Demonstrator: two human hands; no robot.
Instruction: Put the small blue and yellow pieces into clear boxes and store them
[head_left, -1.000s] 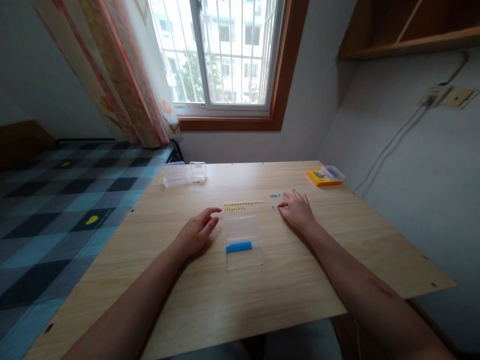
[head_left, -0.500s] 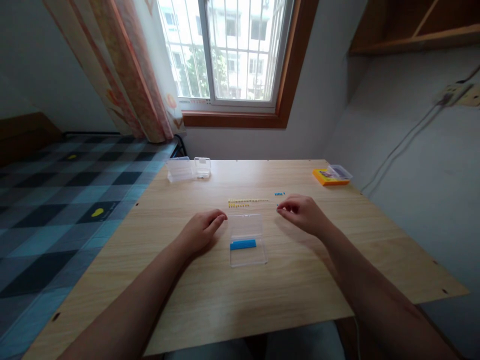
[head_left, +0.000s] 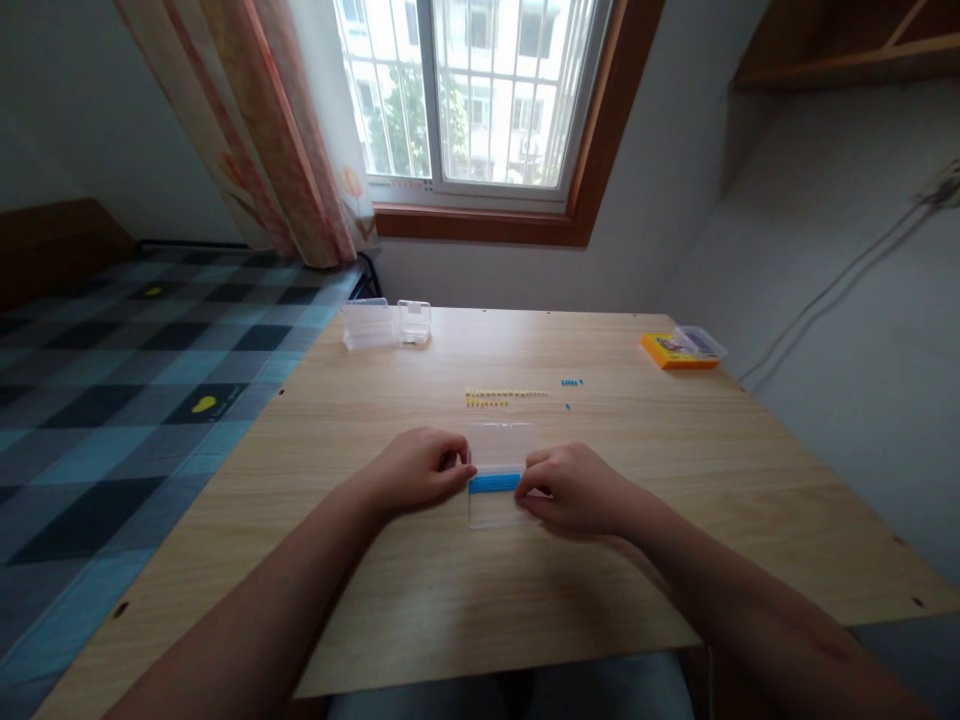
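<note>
A clear plastic box (head_left: 491,512) lies open on the table with its lid (head_left: 501,440) folded back. Inside it, blue sticks (head_left: 493,484) lie side by side in a row. My left hand (head_left: 427,468) is closed, thumb and index finger pinching the box's left edge near the hinge. Over the box's right side, my right hand (head_left: 574,488) is closed in a pinch at the right end of the blue row. Its fingertips cover that end, and anything between them is hidden.
Beyond the box are rows of small yellow pieces (head_left: 506,393), a few blue pieces (head_left: 571,382) and one lone blue piece (head_left: 568,407). Clear containers (head_left: 371,327) stand at the back left, an orange box (head_left: 679,352) with a clear lid at the back right. A bed (head_left: 172,370) is left.
My right hand has come from beside the lone blue piece, toward me and left, to the blue row in the box. My left hand has moved onto the box's left edge.
</note>
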